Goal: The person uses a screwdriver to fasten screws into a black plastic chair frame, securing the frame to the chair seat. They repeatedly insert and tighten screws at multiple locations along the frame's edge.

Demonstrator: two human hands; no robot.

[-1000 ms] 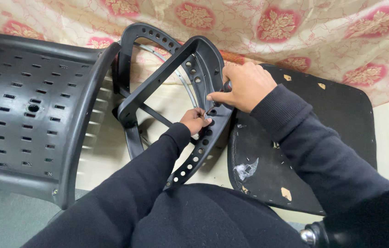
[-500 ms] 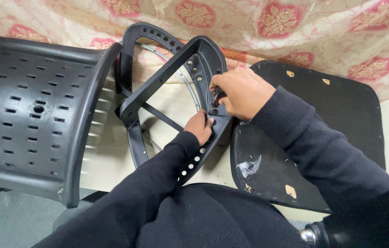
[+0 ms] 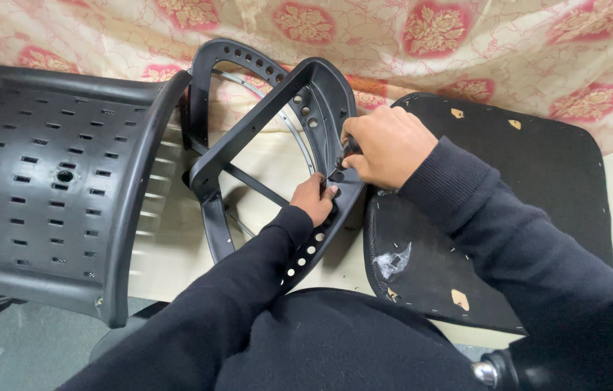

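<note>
A black plastic chair frame [image 3: 248,137] with rows of round holes stands tilted in front of me. My left hand [image 3: 314,199] reaches through it and pinches the inner edge of its right side bar. My right hand [image 3: 386,145] is closed over that same bar from outside, gripping a small dark handle-like object against it; what that object is cannot be made out. Both sleeves are black. A smaller square frame with a diagonal brace [image 3: 256,185] lies inside the round one.
A perforated black plastic chair back [image 3: 53,188] lies at the left. A black upholstered seat pad [image 3: 495,203] with torn patches sits at the right. Floral cream and red cloth [image 3: 422,36] hangs behind. A metal chair post [image 3: 491,371] shows at bottom right.
My right hand has shifted slightly along the frame's right bar and closed tighter over the small dark object. My left hand stays at the bar's inner edge. The view has tilted a little.
</note>
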